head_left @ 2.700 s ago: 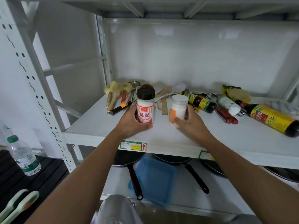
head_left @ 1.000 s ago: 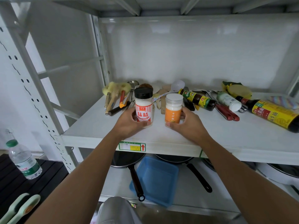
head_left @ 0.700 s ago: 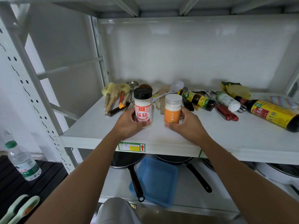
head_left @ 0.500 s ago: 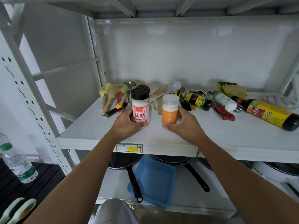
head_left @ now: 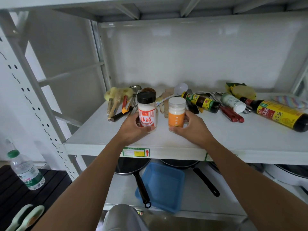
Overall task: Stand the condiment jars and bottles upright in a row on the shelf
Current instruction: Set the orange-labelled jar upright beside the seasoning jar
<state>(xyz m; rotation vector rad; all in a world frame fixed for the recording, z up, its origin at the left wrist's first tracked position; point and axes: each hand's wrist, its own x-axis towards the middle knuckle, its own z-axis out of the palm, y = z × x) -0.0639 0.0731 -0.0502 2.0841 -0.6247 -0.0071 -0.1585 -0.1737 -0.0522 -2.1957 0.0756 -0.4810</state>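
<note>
Both hands were on the white shelf [head_left: 93, 135], centre of frame. Left hand [head_left: 133, 129] was wrapped round a black-capped jar [head_left: 147, 112] with a red-and-white label, thumb across its base. Right hand [head_left: 191, 129] was clamped on a white-capped jar [head_left: 176, 113] with an orange label. Both jars stood upright, just beside each other, a narrow gap between.

Right of frame, all lying on their sides on the shelf: a small dark sauce bottle [head_left: 201, 102], a white bottle [head_left: 233, 103], a large dark bottle [head_left: 281, 115] with a yellow label. Red-handled utensils [head_left: 231, 115] lay between the small sauce bottle and the white bottle.

Behind the jars, centre left: a heap of utensils [head_left: 120, 104], a white spoon [head_left: 179, 90] among them.

Lower shelf: black pans [head_left: 131, 165], a blue container [head_left: 164, 185]. Lower left of frame: a water bottle [head_left: 25, 170], upright.
</note>
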